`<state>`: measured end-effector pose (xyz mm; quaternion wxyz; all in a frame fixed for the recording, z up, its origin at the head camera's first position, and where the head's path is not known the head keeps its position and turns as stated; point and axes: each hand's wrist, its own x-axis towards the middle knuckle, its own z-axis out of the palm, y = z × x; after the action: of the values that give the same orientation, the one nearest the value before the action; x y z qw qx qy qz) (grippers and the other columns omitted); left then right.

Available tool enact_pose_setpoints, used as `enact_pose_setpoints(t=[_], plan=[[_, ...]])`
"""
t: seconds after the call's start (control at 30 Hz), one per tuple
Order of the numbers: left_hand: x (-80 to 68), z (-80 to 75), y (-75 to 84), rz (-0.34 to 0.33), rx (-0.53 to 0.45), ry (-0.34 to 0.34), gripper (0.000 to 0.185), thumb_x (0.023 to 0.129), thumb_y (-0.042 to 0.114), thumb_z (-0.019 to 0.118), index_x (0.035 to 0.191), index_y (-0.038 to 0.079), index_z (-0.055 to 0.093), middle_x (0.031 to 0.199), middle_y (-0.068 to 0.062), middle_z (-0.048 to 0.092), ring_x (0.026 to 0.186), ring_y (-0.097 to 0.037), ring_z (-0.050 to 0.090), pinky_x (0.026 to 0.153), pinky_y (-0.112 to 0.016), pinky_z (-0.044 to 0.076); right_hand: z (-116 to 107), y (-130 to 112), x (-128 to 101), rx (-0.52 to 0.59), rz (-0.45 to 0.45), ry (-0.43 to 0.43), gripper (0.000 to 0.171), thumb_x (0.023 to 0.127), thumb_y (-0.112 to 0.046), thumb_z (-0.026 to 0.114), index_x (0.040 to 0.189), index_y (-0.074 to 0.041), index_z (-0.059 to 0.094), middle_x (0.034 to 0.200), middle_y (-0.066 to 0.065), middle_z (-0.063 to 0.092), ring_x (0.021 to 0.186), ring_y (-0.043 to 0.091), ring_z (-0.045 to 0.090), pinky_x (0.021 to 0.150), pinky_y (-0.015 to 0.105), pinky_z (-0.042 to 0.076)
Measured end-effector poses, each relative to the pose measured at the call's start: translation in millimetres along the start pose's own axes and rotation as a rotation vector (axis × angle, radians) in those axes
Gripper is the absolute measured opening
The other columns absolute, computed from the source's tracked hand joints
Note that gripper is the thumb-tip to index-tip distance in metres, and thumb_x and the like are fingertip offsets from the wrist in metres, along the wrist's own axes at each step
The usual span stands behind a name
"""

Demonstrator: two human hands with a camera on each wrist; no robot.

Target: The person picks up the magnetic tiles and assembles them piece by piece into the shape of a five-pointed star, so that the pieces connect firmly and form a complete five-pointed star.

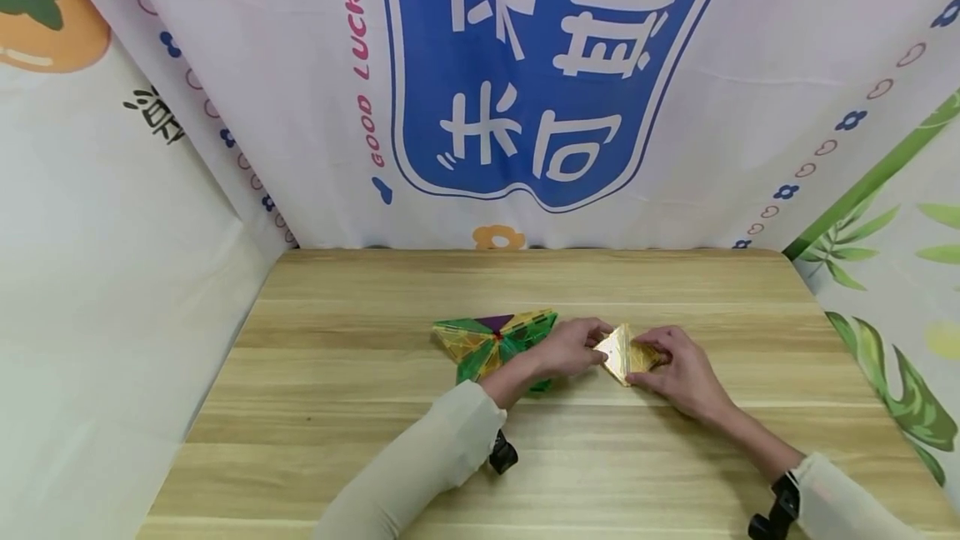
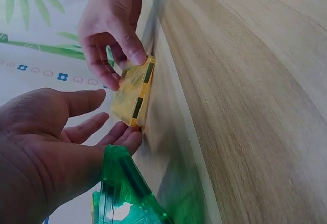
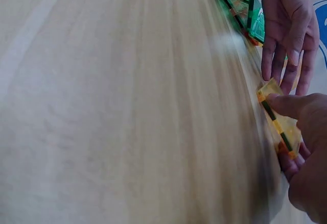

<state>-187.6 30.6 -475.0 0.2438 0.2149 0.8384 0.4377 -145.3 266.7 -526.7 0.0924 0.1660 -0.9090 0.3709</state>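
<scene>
Yellow see-through triangular magnetic tiles [image 1: 617, 354], joined along a ridge, stand over the table right of centre. My right hand [image 1: 686, 377] pinches their right side between thumb and fingers. In the left wrist view, a yellow tile [image 2: 132, 94] shows dark magnet strips along its edge. My left hand [image 1: 566, 348] is at the left side of the tiles, its fingers fairly straight and its thumb apart; the fingertips [image 2: 134, 138] are right at the tile's lower corner. Behind the left wrist lies a star-like build of green, yellow and purple magnetic tiles [image 1: 468, 340], partly hidden by that arm.
The wooden table [image 1: 337, 407] ends at a printed cloth [image 1: 322, 107] at the back, with more cloth on both sides. Black wrist straps with cameras [image 1: 780, 507] sit at both sleeves. The green part of the build [image 2: 122, 188] rises close below my left hand.
</scene>
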Motion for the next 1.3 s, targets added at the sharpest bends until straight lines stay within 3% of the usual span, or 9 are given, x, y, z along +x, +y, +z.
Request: enact_pose_setpoints(t=[0.17,0.33,0.43,0.6,0.83,1.07,1.3], plan=[[2.9,1.6,0.5,0.003,0.026,0.030,0.036,0.099,-0.004,0.067,0.134,0.004,0.067,0.126,-0.010,0.070,0.115,-0.020,0.067,0.094,-0.024,0.055,3.1,2.4,-3.8,0.214,0.037,-0.054,0.045,0.076,-0.003,0.094,0.116,-0.002,0.075,0.121,0.014,0.063,0.107,0.017,0.061,0.084,0.016,0.055],[4.0,4.0,1.2,0.005,0.062,0.054,0.028,0.095,-0.011,0.068,0.116,0.007,0.075,0.117,-0.005,0.074,0.107,-0.016,0.070,0.088,-0.020,0.055,3.8,6.5,-6.8,0.390,0.070,-0.102,0.039,0.083,0.002,0.088,0.118,0.002,0.073,0.124,0.022,0.064,0.099,0.008,0.065,0.075,0.017,0.057],[2.2,3.5,0.9,0.014,0.021,0.058,0.029,0.094,-0.015,0.066,0.111,0.007,0.077,0.114,-0.004,0.074,0.106,-0.015,0.071,0.088,-0.020,0.056,2.5,7.4,-6.5,0.458,0.069,-0.122,0.038,0.085,0.005,0.085,0.120,0.005,0.071,0.124,0.027,0.066,0.095,0.005,0.068,0.073,0.019,0.059],[-3.1,-5.2,0.1,0.052,-0.092,0.060,0.036,0.094,-0.020,0.060,0.115,0.004,0.077,0.117,-0.007,0.073,0.105,-0.017,0.071,0.086,-0.021,0.058,-3.9,1.6,0.1,0.511,0.047,-0.140,0.037,0.086,0.009,0.081,0.121,0.007,0.069,0.123,0.030,0.066,0.104,0.005,0.069,0.082,0.019,0.059],[-18.7,-32.3,3.7,0.076,-0.131,0.110,0.032,0.100,-0.009,0.063,0.121,0.009,0.078,0.129,-0.005,0.072,0.109,-0.016,0.071,0.079,-0.023,0.059,-13.5,-20.8,25.6,0.507,0.017,-0.175,0.033,0.091,0.004,0.079,0.123,0.002,0.071,0.127,0.024,0.067,0.108,0.008,0.069,0.084,0.022,0.060],[-40.2,-68.2,-3.9,0.103,-0.157,0.140,0.033,0.101,-0.008,0.062,0.126,0.008,0.076,0.138,-0.007,0.069,0.119,-0.028,0.067,0.092,-0.039,0.062,-5.6,-49.0,59.3,0.557,0.008,-0.252,0.031,0.095,0.000,0.078,0.125,-0.001,0.071,0.131,0.019,0.066,0.121,0.010,0.066,0.091,0.024,0.060],[-57.4,-108.8,-18.6,0.098,-0.189,0.155,0.039,0.099,-0.010,0.062,0.131,0.009,0.074,0.145,-0.009,0.063,0.124,-0.031,0.065,0.092,-0.043,0.062,18.7,-73.6,95.1,0.621,-0.021,-0.269,0.032,0.094,0.005,0.076,0.124,0.001,0.072,0.129,0.017,0.068,0.134,0.036,0.060,0.099,0.026,0.057]])
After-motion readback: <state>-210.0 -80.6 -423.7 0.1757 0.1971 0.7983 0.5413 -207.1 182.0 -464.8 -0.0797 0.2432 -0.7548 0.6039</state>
